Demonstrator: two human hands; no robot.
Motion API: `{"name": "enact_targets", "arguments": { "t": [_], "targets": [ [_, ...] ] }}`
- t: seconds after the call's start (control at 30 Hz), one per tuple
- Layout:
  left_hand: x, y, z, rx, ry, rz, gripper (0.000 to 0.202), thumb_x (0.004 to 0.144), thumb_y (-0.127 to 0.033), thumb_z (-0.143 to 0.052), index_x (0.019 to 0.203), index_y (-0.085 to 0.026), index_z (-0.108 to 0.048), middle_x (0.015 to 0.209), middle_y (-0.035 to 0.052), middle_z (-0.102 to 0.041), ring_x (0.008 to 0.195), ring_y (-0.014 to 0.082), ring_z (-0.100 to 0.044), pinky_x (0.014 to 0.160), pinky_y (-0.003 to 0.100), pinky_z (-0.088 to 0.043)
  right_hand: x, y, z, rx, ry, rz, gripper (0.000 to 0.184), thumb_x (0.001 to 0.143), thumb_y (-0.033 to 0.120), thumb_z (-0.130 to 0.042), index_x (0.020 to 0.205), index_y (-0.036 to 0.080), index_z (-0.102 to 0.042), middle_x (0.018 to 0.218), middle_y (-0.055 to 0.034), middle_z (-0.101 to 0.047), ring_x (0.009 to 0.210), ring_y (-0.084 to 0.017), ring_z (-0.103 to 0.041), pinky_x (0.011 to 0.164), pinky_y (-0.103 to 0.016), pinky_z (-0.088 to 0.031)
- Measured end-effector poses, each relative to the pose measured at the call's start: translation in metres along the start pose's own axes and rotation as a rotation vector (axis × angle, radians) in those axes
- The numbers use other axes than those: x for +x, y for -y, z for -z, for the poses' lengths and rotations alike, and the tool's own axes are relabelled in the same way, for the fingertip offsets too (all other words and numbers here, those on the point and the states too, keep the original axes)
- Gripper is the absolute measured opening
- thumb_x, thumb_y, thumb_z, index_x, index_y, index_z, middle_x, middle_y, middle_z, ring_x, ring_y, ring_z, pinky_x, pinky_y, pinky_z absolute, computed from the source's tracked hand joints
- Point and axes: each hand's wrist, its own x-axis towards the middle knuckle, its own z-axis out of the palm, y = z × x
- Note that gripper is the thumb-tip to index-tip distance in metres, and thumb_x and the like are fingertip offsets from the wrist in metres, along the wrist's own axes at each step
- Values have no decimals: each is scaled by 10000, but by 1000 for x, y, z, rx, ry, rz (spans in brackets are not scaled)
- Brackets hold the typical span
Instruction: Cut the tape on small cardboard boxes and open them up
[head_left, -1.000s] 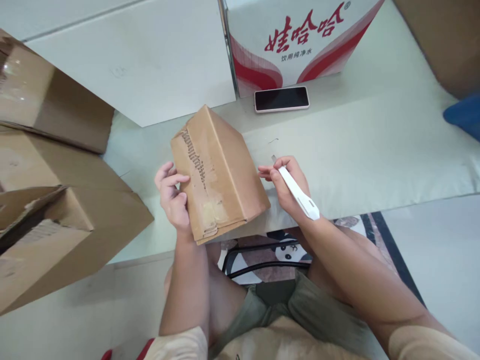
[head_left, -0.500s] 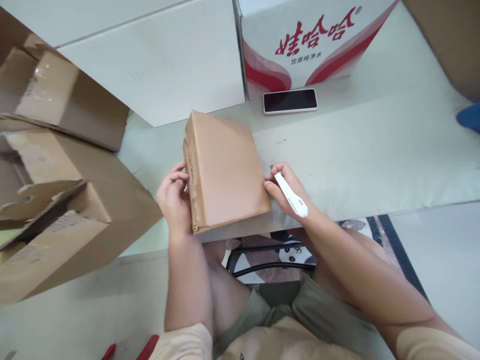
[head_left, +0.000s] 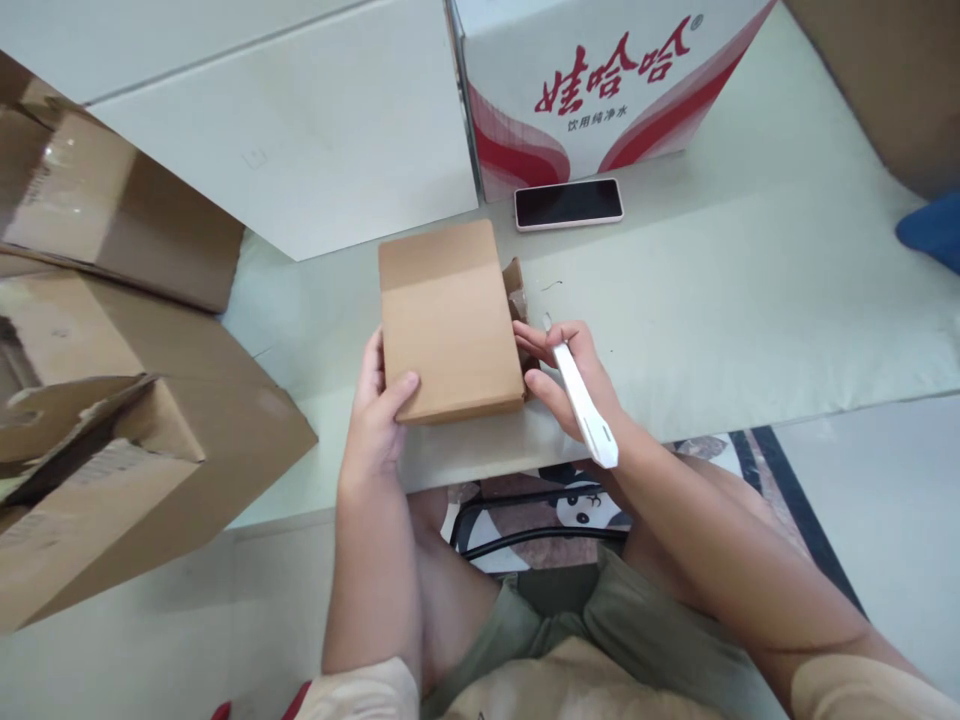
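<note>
A small brown cardboard box (head_left: 450, 320) rests on the pale surface in front of me, its smooth face up. Torn or open flaps (head_left: 516, 290) stick out along its right side. My left hand (head_left: 377, 412) grips the box at its lower left, thumb on top and fingers along the side. A slim white box cutter (head_left: 583, 405) lies in my right hand (head_left: 574, 375), held by curled fingers with its tip pointing away from me. Some fingers of that hand also reach to the flap side of the box; whether they press on it is partly hidden.
Behind the box are a white box (head_left: 300, 150) and a red-and-white printed carton (head_left: 600, 90), with a phone (head_left: 568, 204) before the carton. Opened brown cartons (head_left: 202, 450) stand on the left. Something blue (head_left: 930, 238) shows at the right edge.
The box has been turned, so its rough flap side went from the left to the right. My left hand shifted its hold, thumb now on top. The box cutter stays in my right hand.
</note>
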Motion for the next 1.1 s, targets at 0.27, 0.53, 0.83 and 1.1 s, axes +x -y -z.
{"name": "enact_targets", "arguments": {
  "t": [0.27, 0.53, 0.83, 1.1],
  "targets": [
    [4, -1, -4, -37, -37, 81, 653, 637, -375, -840, 1276, -358, -706, 1397, 8, -702, 1387, 316, -614, 1166, 459, -496, 6, -1, 2, -145, -190, -189, 338, 875, 466, -632, 1019, 296, -378, 1120, -50, -737, 933, -222, -711, 903, -443, -539],
    [6, 5, -6, -22, -141, 89, 383, 695, -481, -800, 974, -219, -774, 1111, 80, -791, 1168, 319, -721, 964, 404, -595, 2, 18, 4, 21, -240, -25, 368, 804, 426, -641, 969, 291, -341, 774, 64, -427, 604, -123, -402, 576, -294, -346],
    [8, 11, -9, -23, -192, 51, 410, 752, -585, -736, 918, -211, -765, 1050, 92, -794, 1108, 318, -739, 961, 437, -601, -2, 17, 2, -206, -243, -94, 446, 773, 439, -690, 1013, 299, -342, 798, 52, -360, 636, -142, -378, 601, -317, -339],
    [-1, 10, -13, 4, 18, -69, 556, 744, -589, -747, 1164, -226, -754, 1245, 89, -761, 1266, 314, -674, 1019, 384, -566, 7, 11, 9, -196, -398, -81, 323, 822, 450, -610, 969, 274, -382, 833, 27, -395, 764, -182, -410, 717, -352, -349]
  ]
}}
